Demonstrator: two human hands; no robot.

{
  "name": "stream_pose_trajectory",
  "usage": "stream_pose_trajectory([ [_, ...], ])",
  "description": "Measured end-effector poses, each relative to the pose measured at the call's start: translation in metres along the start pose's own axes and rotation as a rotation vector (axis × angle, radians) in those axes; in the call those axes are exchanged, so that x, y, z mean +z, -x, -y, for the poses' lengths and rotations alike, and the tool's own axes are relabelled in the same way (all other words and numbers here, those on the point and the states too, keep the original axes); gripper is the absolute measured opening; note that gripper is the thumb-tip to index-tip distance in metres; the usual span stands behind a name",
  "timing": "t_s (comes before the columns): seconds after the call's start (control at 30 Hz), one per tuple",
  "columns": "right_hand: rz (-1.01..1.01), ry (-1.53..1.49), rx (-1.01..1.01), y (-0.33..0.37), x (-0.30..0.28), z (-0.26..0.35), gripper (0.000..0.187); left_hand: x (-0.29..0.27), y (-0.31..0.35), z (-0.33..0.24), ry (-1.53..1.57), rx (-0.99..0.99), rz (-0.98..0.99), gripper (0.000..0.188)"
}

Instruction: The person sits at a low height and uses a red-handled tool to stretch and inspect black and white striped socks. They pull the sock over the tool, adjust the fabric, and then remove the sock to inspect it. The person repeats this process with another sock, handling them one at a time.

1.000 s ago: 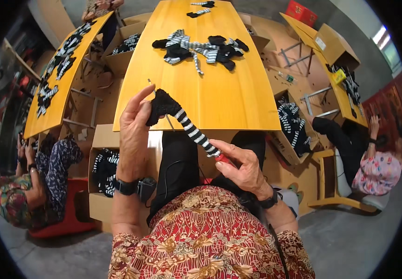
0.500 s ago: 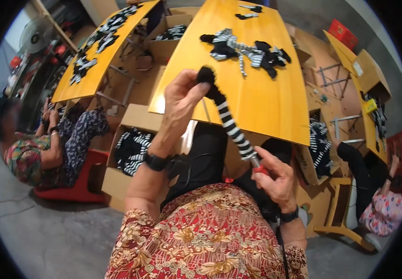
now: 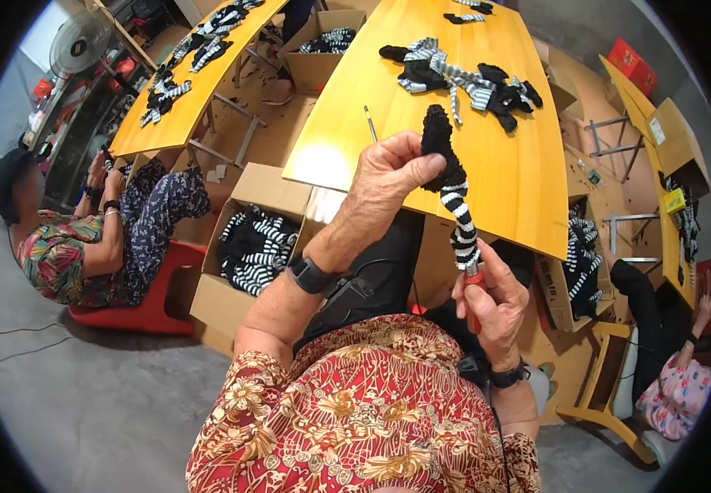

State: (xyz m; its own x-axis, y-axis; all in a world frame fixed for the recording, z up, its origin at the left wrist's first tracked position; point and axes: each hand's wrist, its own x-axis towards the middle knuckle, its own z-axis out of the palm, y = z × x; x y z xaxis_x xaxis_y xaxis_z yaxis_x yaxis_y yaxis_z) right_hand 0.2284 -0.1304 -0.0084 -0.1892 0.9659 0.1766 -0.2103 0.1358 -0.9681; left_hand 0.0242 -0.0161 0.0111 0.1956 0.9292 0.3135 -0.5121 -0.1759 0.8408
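Note:
My left hand (image 3: pixel 384 177) is closed on the fuzzy black end of a knitted tube with black and white stripes (image 3: pixel 464 220), pinching it between thumb and fingers. The tube hangs down from there, its striped part slightly bunched. Below it, my right hand (image 3: pixel 499 304) grips a red-handled tool (image 3: pixel 474 280). A short length of its metal shaft goes into the tube's lower end; how far it reaches inside and what its tip looks like are hidden.
On the yellow table (image 3: pixel 331 131) lie a pile of striped pieces (image 3: pixel 474 86) and a thin rod (image 3: pixel 370 123). Boxes of striped pieces stand at left (image 3: pixel 257 251) and right (image 3: pixel 584 267). One co-worker (image 3: pixel 64 255) sits at left; another person (image 3: pixel 676 378) is at right.
Both hands have shifted, the left one to the right. The tube hangs steeper and looks shorter, more bunched towards the tool. The tool's handle now points more downward. The whole view has shifted slightly.

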Motion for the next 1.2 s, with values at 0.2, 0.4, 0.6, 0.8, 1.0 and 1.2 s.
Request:
stream_pose_trajectory([
  [0.2,-0.002,0.075,0.045,-0.01,-0.003,0.006,0.048,0.003,-0.005,-0.015,-0.119,-0.056,-0.011,0.014],
  [0.4,-0.004,0.897,-0.472,-0.019,-0.015,0.017,0.05,-0.003,0.002,-0.021,-0.2,-0.091,-0.179,0.055],
  [0.6,0.054,1.189,-0.655,-0.017,-0.015,-0.005,0.058,0.006,0.011,0.002,0.194,-0.281,-0.179,0.048],
  [0.8,0.144,1.149,-0.485,0.007,-0.027,-0.013,0.055,-0.037,0.004,0.014,0.41,-0.173,-0.277,0.049],
  [1.0,-0.332,0.522,-0.028,0.066,-0.088,-0.055,0.02,-0.068,0.01,-0.006,0.418,-0.151,-0.164,0.053],
  [1.2,-0.375,0.37,0.151,-0.007,-0.058,0.004,0.008,-0.045,0.009,0.004,0.129,-0.259,0.017,0.064],
])
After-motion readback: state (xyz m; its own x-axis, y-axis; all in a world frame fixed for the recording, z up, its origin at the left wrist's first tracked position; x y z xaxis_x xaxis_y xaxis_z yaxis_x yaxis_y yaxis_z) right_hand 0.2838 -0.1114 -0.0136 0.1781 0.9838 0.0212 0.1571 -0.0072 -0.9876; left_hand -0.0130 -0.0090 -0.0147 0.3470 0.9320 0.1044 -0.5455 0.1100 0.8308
